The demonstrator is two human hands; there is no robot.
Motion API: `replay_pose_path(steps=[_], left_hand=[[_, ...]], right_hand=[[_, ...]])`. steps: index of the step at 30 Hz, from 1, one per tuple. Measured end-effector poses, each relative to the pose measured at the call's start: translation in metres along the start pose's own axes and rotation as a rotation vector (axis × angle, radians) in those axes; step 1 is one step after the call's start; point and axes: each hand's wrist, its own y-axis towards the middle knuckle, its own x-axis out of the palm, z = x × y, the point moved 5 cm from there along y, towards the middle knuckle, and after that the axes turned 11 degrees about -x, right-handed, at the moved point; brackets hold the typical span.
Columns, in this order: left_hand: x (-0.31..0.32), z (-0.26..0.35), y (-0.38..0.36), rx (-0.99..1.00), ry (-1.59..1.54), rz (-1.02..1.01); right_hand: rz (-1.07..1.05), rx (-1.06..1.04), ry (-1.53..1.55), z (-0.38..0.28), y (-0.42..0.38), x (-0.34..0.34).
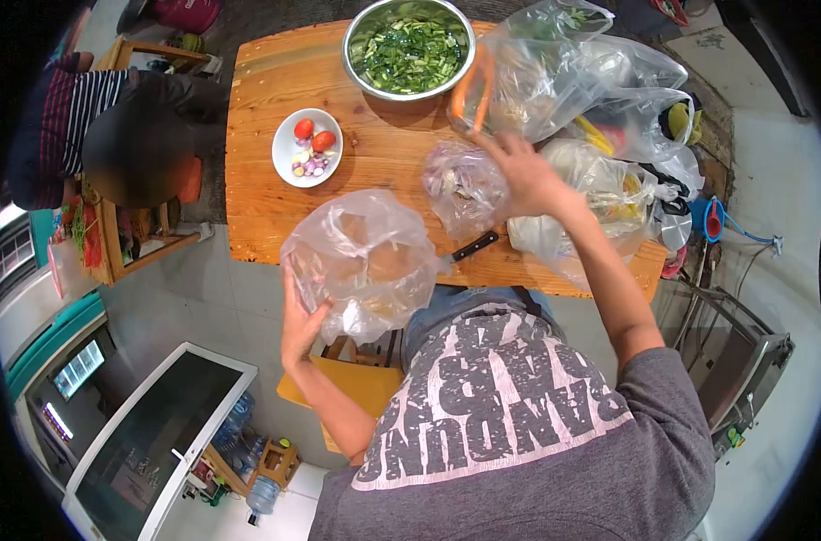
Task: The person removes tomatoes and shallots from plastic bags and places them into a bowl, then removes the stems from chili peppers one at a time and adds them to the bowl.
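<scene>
My left hand (300,323) is closed on the lower left side of a large clear plastic bag (365,257), which hangs over the table's near edge. Fingers spread, my right hand (519,176) is at the right side of a smaller plastic bag (465,185) with something purplish inside; whether they touch is unclear. A knife with a black handle (475,245) lies between the two bags, its blade partly hidden. Beyond my right hand is an orange peeler-like or bag-handle shape (485,90), too unclear to name.
On the wooden table (248,180) are a white bowl (282,164) of tomatoes and shallots and a metal bowl (348,52) of chopped greens. Several plastic bags (600,77) crowd the right side. Another person (131,144) is at the left.
</scene>
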Motion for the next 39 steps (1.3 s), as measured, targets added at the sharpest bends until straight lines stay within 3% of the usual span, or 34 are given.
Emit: replay_pose_path(steps=[2, 5, 8, 11, 14, 17, 21, 23, 25, 27, 31, 34, 36, 39], left_hand=[[-0.002, -0.002, -0.004, 0.015, -0.032, -0.001], [-0.004, 0.001, -0.007, 0.058, -0.016, 0.01], [0.007, 0.008, -0.009, 0.067, -0.044, -0.023], [0.009, 0.009, -0.008, 0.077, -0.075, -0.047], [0.01, 0.012, -0.008, 0.095, -0.085, -0.067], [0.011, 0.009, 0.0, 0.123, -0.091, -0.083], [0.03, 0.036, 0.01, 0.181, -0.049, -0.14], [0.039, 0.03, 0.025, 0.164, 0.076, -0.22], [0.03, -0.012, 0.057, 0.099, 0.304, -0.311], [0.042, 0.004, 0.06, 0.036, 0.25, -0.376], [0.075, 0.046, 0.061, -0.106, 0.117, -0.462], [0.096, 0.06, 0.072, 0.294, 0.387, -0.415], [0.111, 0.062, 0.078, 0.21, 0.245, -0.525], [0.129, 0.075, 0.083, 0.246, 0.238, -0.566]], right_hand=[[-0.219, 0.057, -0.183, -0.013, 0.007, 0.042], [-0.221, 0.058, -0.302, -0.033, 0.021, 0.075], [0.1, -0.013, -0.334, -0.004, 0.039, 0.116], [0.073, 0.115, -0.019, 0.03, 0.047, 0.105], [0.505, 0.043, 0.29, 0.035, 0.027, 0.052], [0.503, 0.083, 0.803, 0.001, -0.003, -0.029], [0.59, -0.076, 1.373, -0.071, -0.039, -0.109], [0.696, -0.297, 1.281, -0.106, -0.043, -0.13], [0.57, -0.474, 1.243, -0.127, -0.024, -0.113], [0.459, -0.466, 1.144, -0.138, -0.002, -0.08], [0.548, -0.223, 0.511, -0.104, -0.001, -0.015], [0.436, -0.006, 0.179, -0.075, -0.01, -0.007], [0.32, 0.079, 0.109, -0.068, -0.01, -0.005], [0.331, -0.082, -0.008, -0.074, 0.004, 0.076]])
